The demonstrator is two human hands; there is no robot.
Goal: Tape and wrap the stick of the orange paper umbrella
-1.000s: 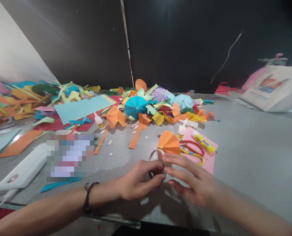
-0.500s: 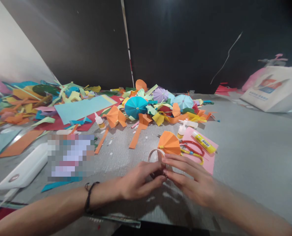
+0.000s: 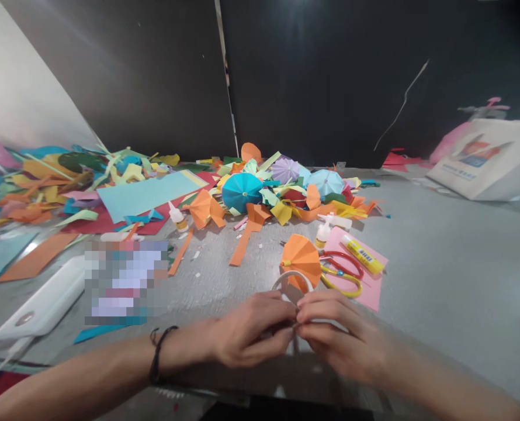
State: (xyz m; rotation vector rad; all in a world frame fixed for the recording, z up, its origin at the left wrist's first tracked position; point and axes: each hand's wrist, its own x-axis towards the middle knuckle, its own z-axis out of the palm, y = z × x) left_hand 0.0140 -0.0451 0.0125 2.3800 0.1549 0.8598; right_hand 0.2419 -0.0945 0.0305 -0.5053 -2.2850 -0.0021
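Between my two hands is a roll of tape (image 3: 295, 273), its pale ring standing up above the fingers. My left hand (image 3: 260, 327) is closed on its left side, thumb and fingers pinching near the lower part. My right hand (image 3: 339, 327) meets it from the right, with fingertips pressed against the same spot. The lower part of the roll is hidden by the fingers. Just behind the roll lies an orange pleated paper umbrella (image 3: 301, 254). Scissors with red and yellow handles (image 3: 343, 275) rest beside it, partly over a pink paper sheet (image 3: 374, 292).
A yellow glue stick (image 3: 363, 255) lies on the pink sheet, near a small glue bottle (image 3: 323, 234). Another glue bottle (image 3: 178, 217) stands left. Coloured paper scraps and a blue paper umbrella (image 3: 242, 192) spread behind. A white power bank (image 3: 45, 298) is left, a white bag (image 3: 483, 158) right.
The roll of tape has shifted slightly right and turned in my hands. My right fingers have curled in closer to my left fingertips.
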